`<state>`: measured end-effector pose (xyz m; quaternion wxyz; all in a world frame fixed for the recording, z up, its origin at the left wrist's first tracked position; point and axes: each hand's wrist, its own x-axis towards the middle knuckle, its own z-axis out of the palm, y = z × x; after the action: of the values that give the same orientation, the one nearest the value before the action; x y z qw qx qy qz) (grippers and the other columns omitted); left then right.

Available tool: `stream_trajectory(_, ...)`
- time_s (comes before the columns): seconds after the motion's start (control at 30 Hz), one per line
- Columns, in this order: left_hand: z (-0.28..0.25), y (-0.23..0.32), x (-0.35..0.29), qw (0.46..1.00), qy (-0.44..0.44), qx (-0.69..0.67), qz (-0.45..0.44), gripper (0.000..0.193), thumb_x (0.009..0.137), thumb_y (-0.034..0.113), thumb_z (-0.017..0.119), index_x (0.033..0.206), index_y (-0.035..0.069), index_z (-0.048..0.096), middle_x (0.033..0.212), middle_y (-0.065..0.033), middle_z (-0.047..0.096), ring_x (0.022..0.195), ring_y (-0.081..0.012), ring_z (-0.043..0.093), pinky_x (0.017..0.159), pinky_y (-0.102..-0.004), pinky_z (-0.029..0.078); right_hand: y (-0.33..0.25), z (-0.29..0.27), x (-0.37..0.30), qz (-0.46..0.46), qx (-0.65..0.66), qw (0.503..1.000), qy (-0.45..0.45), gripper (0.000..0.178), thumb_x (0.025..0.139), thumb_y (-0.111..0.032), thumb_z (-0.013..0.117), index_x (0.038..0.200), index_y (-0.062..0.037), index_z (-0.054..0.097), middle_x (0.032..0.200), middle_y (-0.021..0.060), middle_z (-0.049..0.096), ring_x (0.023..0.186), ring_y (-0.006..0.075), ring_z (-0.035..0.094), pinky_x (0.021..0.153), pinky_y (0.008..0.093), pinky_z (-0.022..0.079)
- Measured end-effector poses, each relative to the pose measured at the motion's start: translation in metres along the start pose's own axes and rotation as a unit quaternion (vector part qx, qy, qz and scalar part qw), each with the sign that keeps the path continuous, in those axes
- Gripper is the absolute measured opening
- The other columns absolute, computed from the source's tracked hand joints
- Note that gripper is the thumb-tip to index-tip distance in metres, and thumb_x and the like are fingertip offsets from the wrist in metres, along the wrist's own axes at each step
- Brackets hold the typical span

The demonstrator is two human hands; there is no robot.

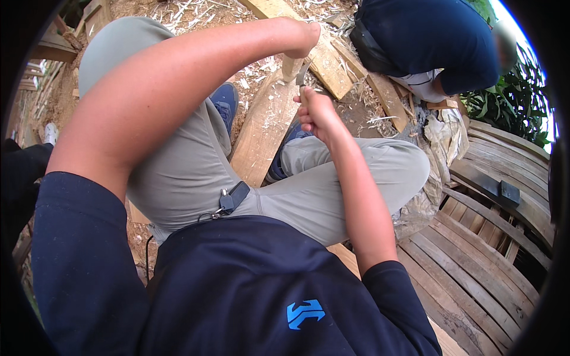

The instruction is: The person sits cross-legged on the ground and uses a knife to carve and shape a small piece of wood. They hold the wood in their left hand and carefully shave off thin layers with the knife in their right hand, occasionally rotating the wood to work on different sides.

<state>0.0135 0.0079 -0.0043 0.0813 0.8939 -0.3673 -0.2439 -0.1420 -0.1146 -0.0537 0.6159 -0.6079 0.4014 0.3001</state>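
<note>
My left arm reaches across to the far middle, where my left hand (306, 38) is bent downward with its fingers mostly hidden. Below it a short pale piece of wood (290, 69) stands upright on a thick wooden plank (261, 133), its upper end covered by that hand, which appears closed around it. My right hand (319, 113) is closed around the handle of a knife (302, 74). The knife's curved metal blade points up beside the wood piece. Wood shavings lie on the plank, which runs between my legs.
Another person in a dark blue shirt (427, 41) bends close by at the far right. Beams (332, 71) and shavings (187, 12) cover the ground ahead. Curved wooden slats (475, 267) and a crumpled sheet (442, 142) lie on the right. A key (231, 199) hangs at my waist.
</note>
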Motion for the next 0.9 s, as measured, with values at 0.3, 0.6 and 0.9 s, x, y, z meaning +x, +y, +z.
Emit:
stream_trajectory(0.3,0.002,-0.008,-0.004,1.000,0.003,-0.002,0.002,0.030,0.093,0.008,0.056,0.118,-0.006,0.046,0.105,-0.0276,0.070,0.096,-0.0416,0.071,0.080,-0.0487,0.056,-0.012,0.011,-0.004,-0.392,-0.153,0.849,0.319,0.033,0.109,-0.031,0.037,0.108,-0.0012,0.051,0.081,0.0153,0.063,0.061,0.0245,0.061,0.061,0.0420,0.053)
stream_trajectory(0.6,0.002,-0.002,0.012,0.998,-0.017,0.056,0.015,0.030,0.095,0.011,0.057,0.116,-0.007,0.046,0.105,-0.0282,0.070,0.098,-0.0426,0.070,0.081,-0.0481,0.056,0.044,0.012,0.036,-0.139,-0.427,0.874,0.185,0.044,0.106,-0.033,0.038,0.117,0.0059,0.055,0.109,0.0315,0.067,0.102,0.0443,0.066,0.087,0.0514,0.050)
stream_trajectory(0.9,0.011,-0.016,0.019,0.999,-0.022,0.044,0.019,0.036,0.094,0.011,0.061,0.120,-0.007,0.044,0.106,-0.0276,0.070,0.096,-0.0406,0.071,0.080,-0.0474,0.056,-0.009,0.004,-0.007,-0.079,0.044,0.992,0.087,0.041,0.109,-0.040,0.036,0.109,-0.0047,0.058,0.066,-0.0019,0.046,0.050,0.0075,0.036,0.044,0.0265,0.029)
